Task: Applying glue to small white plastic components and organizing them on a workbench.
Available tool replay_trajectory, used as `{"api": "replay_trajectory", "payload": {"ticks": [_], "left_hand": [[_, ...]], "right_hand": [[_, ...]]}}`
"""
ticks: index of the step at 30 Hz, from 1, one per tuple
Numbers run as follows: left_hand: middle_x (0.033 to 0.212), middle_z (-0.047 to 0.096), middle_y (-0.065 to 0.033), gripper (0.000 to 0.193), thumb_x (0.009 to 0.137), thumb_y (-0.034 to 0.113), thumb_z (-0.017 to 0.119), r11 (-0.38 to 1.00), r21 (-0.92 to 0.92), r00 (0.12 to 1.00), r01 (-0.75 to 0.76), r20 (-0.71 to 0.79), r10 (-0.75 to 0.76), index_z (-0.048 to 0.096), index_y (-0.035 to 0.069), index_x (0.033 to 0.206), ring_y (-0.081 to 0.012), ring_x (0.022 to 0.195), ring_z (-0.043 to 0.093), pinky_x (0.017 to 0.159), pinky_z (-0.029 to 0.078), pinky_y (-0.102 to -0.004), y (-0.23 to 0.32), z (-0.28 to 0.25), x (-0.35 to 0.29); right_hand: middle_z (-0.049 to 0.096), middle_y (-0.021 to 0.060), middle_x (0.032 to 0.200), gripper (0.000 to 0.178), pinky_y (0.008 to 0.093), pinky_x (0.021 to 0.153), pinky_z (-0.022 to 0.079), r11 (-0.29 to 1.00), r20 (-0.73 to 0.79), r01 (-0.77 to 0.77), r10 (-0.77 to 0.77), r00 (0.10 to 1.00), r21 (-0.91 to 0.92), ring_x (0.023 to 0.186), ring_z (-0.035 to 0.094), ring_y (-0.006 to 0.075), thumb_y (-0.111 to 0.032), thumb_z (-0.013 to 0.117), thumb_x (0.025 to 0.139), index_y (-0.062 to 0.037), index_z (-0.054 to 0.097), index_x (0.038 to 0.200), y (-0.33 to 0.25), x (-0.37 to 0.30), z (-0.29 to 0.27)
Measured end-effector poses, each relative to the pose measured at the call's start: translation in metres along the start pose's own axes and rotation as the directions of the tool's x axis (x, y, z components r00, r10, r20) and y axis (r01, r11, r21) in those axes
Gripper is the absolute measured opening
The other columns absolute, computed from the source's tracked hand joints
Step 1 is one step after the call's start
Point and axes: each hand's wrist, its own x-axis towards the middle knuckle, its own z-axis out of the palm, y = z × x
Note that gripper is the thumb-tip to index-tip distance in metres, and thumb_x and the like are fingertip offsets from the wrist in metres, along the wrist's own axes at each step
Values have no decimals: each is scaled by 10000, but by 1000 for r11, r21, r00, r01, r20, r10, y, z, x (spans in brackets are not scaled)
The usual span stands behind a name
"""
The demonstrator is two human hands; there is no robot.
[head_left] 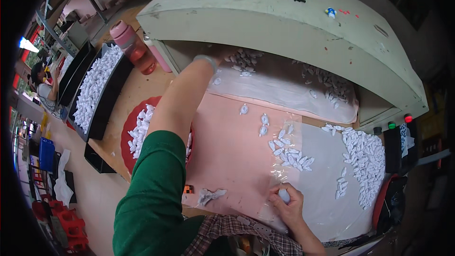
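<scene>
My left arm, in a green sleeve with a pale band at the wrist, reaches into the low opening of a large cream metal cabinet (pixel 227 21). My left hand (pixel 220 57) is in shadow beside a dark heap of small pieces (pixel 244 60); its fingers are hard to see. Near the front edge of the worktable, my right hand (pixel 290 205) is closed around a pale, rounded object (pixel 284 195), mostly covered by the fingers. Small white moulded pieces (pixel 296 160) lie loosely beyond it. Three more sit apart nearer the cabinet, including a white piece (pixel 244 109).
A red bowl (pixel 125 137) of white pieces is partly behind my left arm. Farther left stand a black tray (pixel 111 92) and a pink-lidded bottle (pixel 137 50). A big pile of white pieces (pixel 365 161) covers the right side. A crumpled cloth (pixel 211 196) lies in front.
</scene>
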Motion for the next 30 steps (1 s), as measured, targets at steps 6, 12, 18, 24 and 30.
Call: {"api": "replay_trajectory", "payload": {"ticks": [6, 12, 18, 24, 30], "left_hand": [[1166, 586, -155, 494, 843, 398, 573, 997, -40, 991, 71, 117, -66, 560, 61, 1203, -293, 1084, 542, 944, 407, -402, 2, 13, 8], [1029, 629, -129, 519, 805, 421, 627, 997, 20, 968, 73, 237, -76, 550, 66, 1177, -257, 970, 579, 873, 442, -398, 2, 19, 12], [1330, 471, -198, 691, 765, 513, 596, 934, 350, 982, -77, 190, 10, 493, 81, 1295, -333, 1236, 431, 1039, 342, -418, 19, 27, -12], [1403, 404, -185, 734, 746, 573, 562, 886, 447, 942, -125, 333, -35, 510, 103, 1308, -346, 1308, 352, 1081, 288, -410, 27, 18, -45], [1271, 518, -87, 533, 756, 485, 585, 898, 437, 930, -51, 349, -117, 628, 132, 1152, -294, 1209, 437, 940, 355, -491, 62, 11, -99]], "right_hand": [[657, 79, 807, 171, 262, 672, 485, 999, 34, 15, -13, 999, -49, 741, 619, 138, -25, 715, 777, -16, 626, 923, 4, 5, 0], [657, 73, 807, 176, 264, 678, 493, 995, 68, 45, -39, 997, -86, 739, 625, 136, -30, 714, 783, -19, 626, 934, 0, 5, 2], [636, 37, 809, 123, 235, 683, 469, 998, 81, 36, -31, 996, -59, 737, 574, 91, -36, 669, 819, 1, 614, 923, -1, 0, 5], [638, 34, 813, 132, 230, 686, 472, 983, 72, 104, -94, 993, -152, 745, 572, 81, -49, 683, 813, -2, 626, 922, -1, -4, 8], [647, 33, 818, 143, 233, 688, 475, 979, 67, 116, -106, 992, -170, 745, 578, 80, -66, 696, 810, -6, 628, 921, -3, -6, 9]]}}
